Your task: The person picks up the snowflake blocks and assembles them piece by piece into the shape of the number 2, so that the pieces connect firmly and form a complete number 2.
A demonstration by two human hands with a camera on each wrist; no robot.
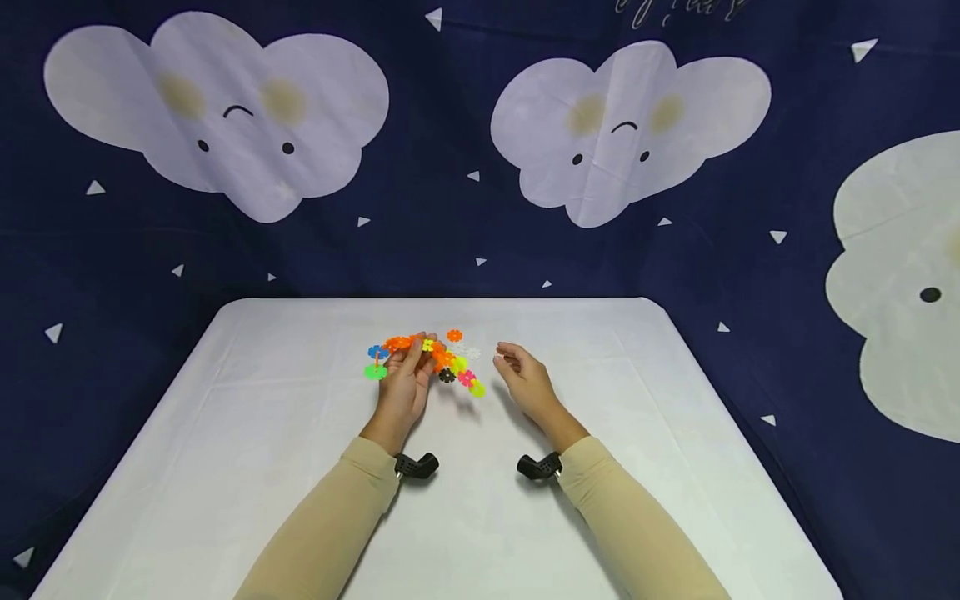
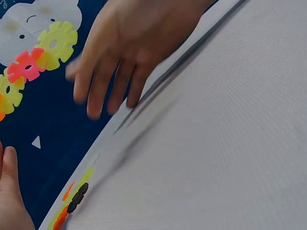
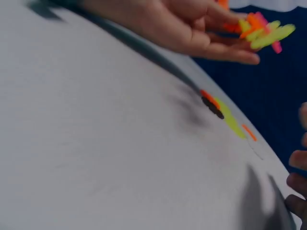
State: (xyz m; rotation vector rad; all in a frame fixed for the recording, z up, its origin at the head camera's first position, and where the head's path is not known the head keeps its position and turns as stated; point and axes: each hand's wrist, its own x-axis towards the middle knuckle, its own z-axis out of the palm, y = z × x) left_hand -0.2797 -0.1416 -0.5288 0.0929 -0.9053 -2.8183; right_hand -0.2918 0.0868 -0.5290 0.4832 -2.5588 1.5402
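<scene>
My left hand (image 1: 402, 385) holds a chain of slotted plastic snowflake discs (image 1: 441, 358) above the table, its thumb over the orange part. Blue (image 1: 375, 352) and green (image 1: 376, 372) discs are at the chain's left end. At the other end, a pink disc (image 2: 20, 71) and a yellow disc (image 2: 67, 38) interlock. My right hand (image 1: 528, 383) hovers to the right, apart from the chain, its fingers loosely bent with nothing in them. In the right wrist view, only fingers (image 3: 298, 160) of that hand show at the right edge.
Loose discs lie flat on the white table (image 1: 262, 467) beyond the hands: a black disc (image 1: 447, 376), an orange disc (image 1: 454, 335), pale discs (image 1: 471, 353) and some yellow ones. A dark blue cloth (image 1: 435, 250) with clouds hangs behind the far edge.
</scene>
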